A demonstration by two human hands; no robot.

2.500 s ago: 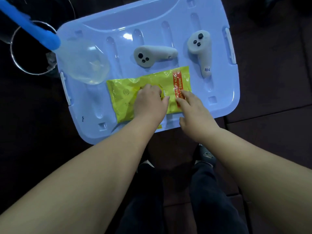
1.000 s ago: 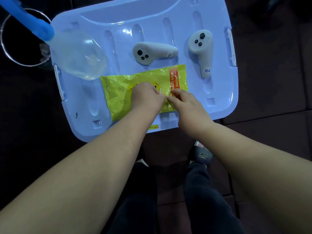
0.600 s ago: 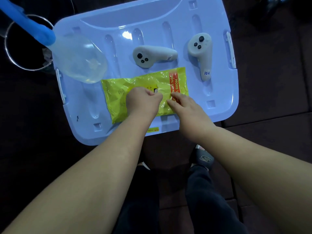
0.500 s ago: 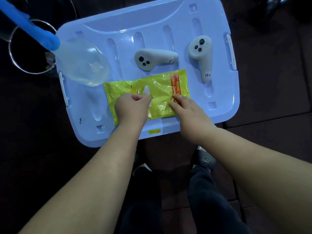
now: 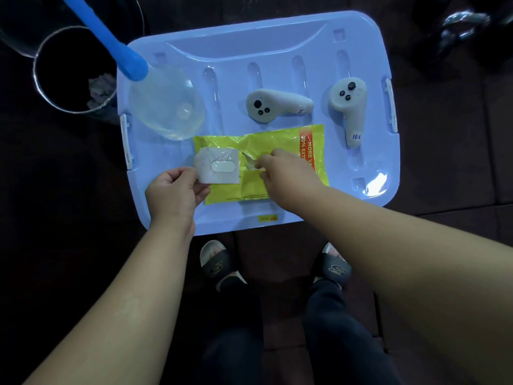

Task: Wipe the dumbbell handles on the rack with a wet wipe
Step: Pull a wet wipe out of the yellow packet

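A yellow wet wipe pack (image 5: 280, 143) lies on a light blue plastic lid (image 5: 277, 62) in front of me. Its white seal flap (image 5: 218, 169) is peeled back to the left, and my left hand (image 5: 173, 194) pinches the flap's lower left corner. My right hand (image 5: 286, 173) pinches the tip of a wet wipe (image 5: 251, 165) at the pack's opening. No dumbbell rack shows clearly; only a shiny metal object (image 5: 460, 22) sits in the dark at the top right.
Two white handheld controllers (image 5: 277, 105) (image 5: 348, 107) lie on the lid behind the pack. A clear bowl (image 5: 166, 107) with a blue handle (image 5: 108, 37) rests on the lid's left side. A round bin (image 5: 73, 70) stands left of the lid. My sandalled feet (image 5: 218, 263) are below.
My left hand has peeled the white flap off the pack and pulled it left. My right hand has shifted from the pack's surface to the opening and taken hold of a wipe.
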